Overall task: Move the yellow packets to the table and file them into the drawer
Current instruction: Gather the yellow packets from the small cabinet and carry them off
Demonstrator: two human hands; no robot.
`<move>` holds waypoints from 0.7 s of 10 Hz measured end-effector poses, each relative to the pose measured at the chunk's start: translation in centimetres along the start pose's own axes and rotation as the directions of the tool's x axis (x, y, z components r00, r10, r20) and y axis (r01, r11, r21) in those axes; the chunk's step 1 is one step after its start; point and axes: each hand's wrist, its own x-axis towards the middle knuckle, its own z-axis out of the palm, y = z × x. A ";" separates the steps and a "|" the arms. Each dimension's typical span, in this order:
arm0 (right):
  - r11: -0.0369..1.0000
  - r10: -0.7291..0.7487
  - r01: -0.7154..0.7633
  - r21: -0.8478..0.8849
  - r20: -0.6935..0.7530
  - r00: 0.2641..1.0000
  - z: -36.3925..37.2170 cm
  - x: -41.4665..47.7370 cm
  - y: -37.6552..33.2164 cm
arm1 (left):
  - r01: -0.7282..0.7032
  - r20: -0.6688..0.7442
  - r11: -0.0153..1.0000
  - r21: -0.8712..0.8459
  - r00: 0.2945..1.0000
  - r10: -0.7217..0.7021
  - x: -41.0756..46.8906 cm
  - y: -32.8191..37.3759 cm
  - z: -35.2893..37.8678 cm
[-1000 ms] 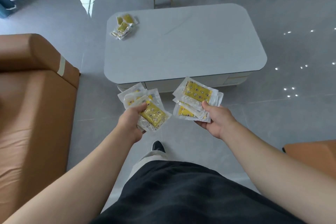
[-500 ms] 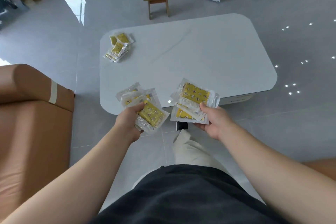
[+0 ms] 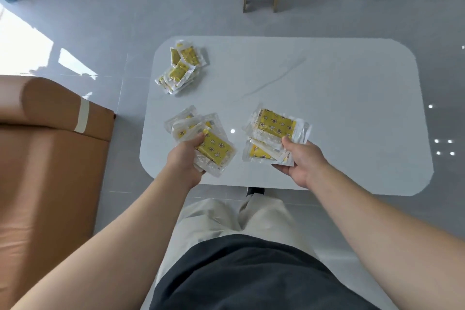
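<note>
Currently left hand (image 3: 185,161), right hand (image 3: 300,162) grip yellow packets (image 3: 275,123), long axes slanting down-right.

Single head-worn wide view, steeply downward over the table (image 3: 327,98), close above hands.

Both hands — left hand (image 3: 185,161) and right hand (image 3: 300,162) — have carried their packet bundles forward over the table (image 3: 339,98).
</note>
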 end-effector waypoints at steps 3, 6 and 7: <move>0.998 0.048 -0.047 0.030 -0.035 0.998 6.6 8.5 -3.8 | 0.009 -0.052 0.997 0.079 0.999 -0.004 11.6 6.5 6.3; 0.990 0.142 -0.140 0.028 -0.085 0.986 13.1 20.1 -2.9 | 0.028 -0.137 0.963 0.268 0.991 0.009 28.7 12.5 14.2; 0.989 0.138 -0.142 -0.038 -0.093 0.986 14.8 23.7 -3.3 | -0.151 -0.076 0.902 0.404 0.977 0.197 33.1 13.8 15.7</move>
